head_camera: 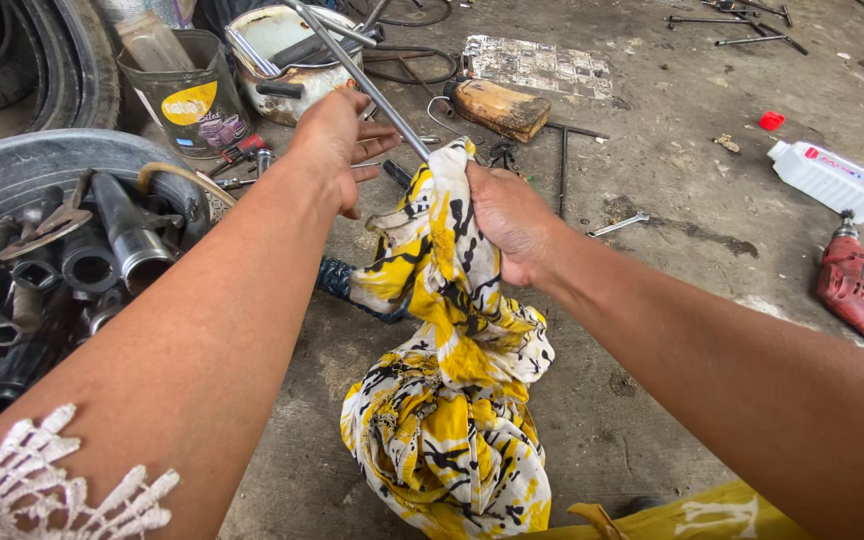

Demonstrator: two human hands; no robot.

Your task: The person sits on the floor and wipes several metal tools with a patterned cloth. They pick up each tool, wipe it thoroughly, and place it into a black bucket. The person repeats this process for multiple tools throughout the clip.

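So the left hand has its fingers curled round a thin shiny metal rod, which slants up toward a dented white enamel pot. The right hand has its fingers clamped tight on a bunched-up cloth, a soft, crumpled yellow, white and black print, gripped right where it wraps the rod's lower end. The rest of the cloth hangs down in loose folds between both forearms, above the rough grey concrete floor.

Off to the left, a rubber tyre is stuffed with dull metal pipes and sockets. Behind the left hand sits a grimy round tin can. On the right lie a white plastic bottle and a red electric drill, plus a small open-ended spanner.
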